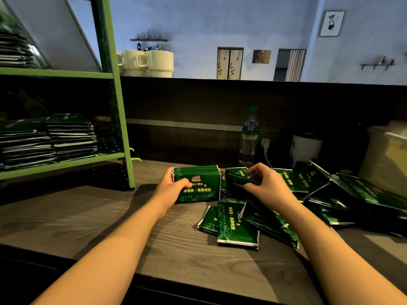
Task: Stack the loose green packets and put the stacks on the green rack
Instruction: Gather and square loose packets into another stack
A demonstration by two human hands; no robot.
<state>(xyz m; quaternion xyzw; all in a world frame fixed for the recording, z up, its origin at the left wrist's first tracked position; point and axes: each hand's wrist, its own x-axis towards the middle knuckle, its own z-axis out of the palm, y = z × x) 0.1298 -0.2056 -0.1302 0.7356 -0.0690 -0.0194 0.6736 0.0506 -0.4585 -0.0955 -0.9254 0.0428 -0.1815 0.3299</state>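
- We hold a gathered stack of packets (196, 187) on edge near the middle of the counter (88, 219), our left hand (174, 190) wrapped round its left end, thumb across the printed face and the other fingers behind.
- Our right hand (267, 186) pinches one loose packet (236, 178) just right of the stack, its fingers clamped along the top edge.
- To do this step well, we judge it best to turn that packet to face the same way as the stack, lay it flush, then tap the stack's lower edge on the counter to square it.
- We should loosen the left grip only enough to admit the packet, or the upright stack may fan out.
- More loose packets (237, 225) lie overlapping towards the counter's front and right edges, so much stacking remains.
- The green rack (114, 106) stands at the counter's left end; finished stacks (72, 137) already sit on its lower shelf.
- The packets show a red crest and yellow Chinese characters on green with cloud scrolls; we cannot read the wording reliably.
- A water bottle (250, 139) stands at the back edge; its label is illegible.
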